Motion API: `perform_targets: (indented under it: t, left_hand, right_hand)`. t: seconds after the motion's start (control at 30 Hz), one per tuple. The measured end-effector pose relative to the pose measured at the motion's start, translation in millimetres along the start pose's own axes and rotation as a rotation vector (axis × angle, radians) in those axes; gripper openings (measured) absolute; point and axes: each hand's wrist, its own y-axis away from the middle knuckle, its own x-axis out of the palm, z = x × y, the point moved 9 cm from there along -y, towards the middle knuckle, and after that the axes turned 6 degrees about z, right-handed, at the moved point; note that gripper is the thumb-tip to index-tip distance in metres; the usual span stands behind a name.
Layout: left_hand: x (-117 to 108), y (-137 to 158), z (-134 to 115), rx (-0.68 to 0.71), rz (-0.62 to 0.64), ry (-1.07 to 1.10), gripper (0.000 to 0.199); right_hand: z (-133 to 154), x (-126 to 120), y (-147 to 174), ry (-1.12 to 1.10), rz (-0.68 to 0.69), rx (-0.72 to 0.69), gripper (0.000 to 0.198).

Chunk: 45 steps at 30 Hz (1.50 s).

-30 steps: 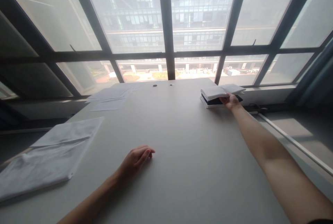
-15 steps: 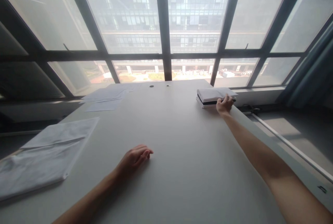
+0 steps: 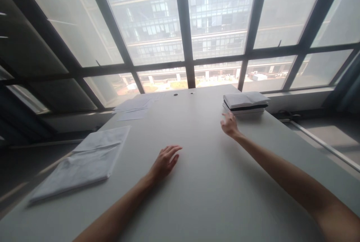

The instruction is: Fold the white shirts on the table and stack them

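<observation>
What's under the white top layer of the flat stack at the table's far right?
Under the white top layer: a thin black layer, then white bottom layers. Only edges show; their faces, and anything between, are covered.

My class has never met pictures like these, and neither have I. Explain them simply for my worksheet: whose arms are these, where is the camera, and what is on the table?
There is no machine here: the arms belong to a person working with bare hands. The camera is worn on that person's head, looking forward and down, so we see roughly what they see.

Before them is a pale table, with windows beyond. On the left lie a flat white bundle and, farther off, some white sheets. At the far right sits a stack of white layers with a dark one between.

The left hand is open and empty. The right hand is just in front of the stack and seems to hold nothing; whether its fingers touch the stack is unclear.
</observation>
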Motion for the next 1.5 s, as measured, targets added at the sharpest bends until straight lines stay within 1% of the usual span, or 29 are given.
perform_targets:
  t: [0.07,0.13,0.3,0.4,0.47,0.53,0.63,0.8,1.03,1.13,1.2,1.27,1.33,1.4,1.5]
  left_hand:
    - [6.7,-0.9,1.3,0.001,0.04,-0.068,0.037]
    - [15.8,-2.0,5.4,-0.021,0.111,-0.128,0.041]
    - [33.4,-2.7,17.1,-0.142,0.286,-0.162,0.049]
    - [36.1,-2.3,19.2,-0.178,0.314,-0.165,0.05]
    - [36.3,-2.2,19.0,-0.176,0.309,-0.168,0.05]
    - [36.3,-2.3,18.8,-0.169,0.3,-0.17,0.05]
    - [36.3,-2.8,18.5,-0.161,0.293,-0.179,0.05]
    - [35.9,-3.2,17.0,-0.17,0.3,-0.18,0.049]
    - [32.1,-2.8,12.2,-0.173,0.285,-0.152,0.048]
    - [31.3,-4.2,13.1,-0.183,0.269,-0.098,0.045]
    - [29.0,-5.5,17.9,-0.207,0.242,-0.004,0.042]
    - [21.0,-7.0,27.2,-0.238,0.179,0.117,0.042]
    - [4.2,-8.4,41.7,-0.269,0.085,0.19,0.042]
    - [-21.8,-7.2,65.1,-0.346,-0.026,0.173,0.04]
    - [-71.8,6.4,113.9,-0.565,-0.187,0.074,0.038]
  right_hand:
    - [19.8,21.4,23.5,0.021,0.1,-0.068,0.051]
    - [39.2,36.8,46.8,0.052,0.173,-0.134,0.05]
    - [88.1,62.4,100.1,0.135,0.273,-0.241,0.045]
    - [117.9,78.0,127.9,0.182,0.325,-0.359,0.046]
    - [129.0,84.5,140.2,0.227,0.343,-0.418,0.05]
    - [131.3,84.4,144.6,0.259,0.329,-0.432,0.054]
    - [124.9,80.3,143.5,0.278,0.325,-0.42,0.056]
    - [108.0,83.7,140.7,0.305,0.42,-0.346,0.05]
    - [108.2,83.6,142.0,0.327,0.398,-0.373,0.048]
    - [107.7,83.1,141.9,0.333,0.381,-0.377,0.048]
    - [107.0,83.4,141.8,0.336,0.379,-0.375,0.048]
    - [105.8,84.1,141.6,0.34,0.383,-0.366,0.049]
    - [104.9,84.6,141.7,0.346,0.385,-0.363,0.05]
    - [104.7,84.8,141.9,0.35,0.381,-0.37,0.049]
    - [103.4,85.4,142.2,0.357,0.367,-0.391,0.049]
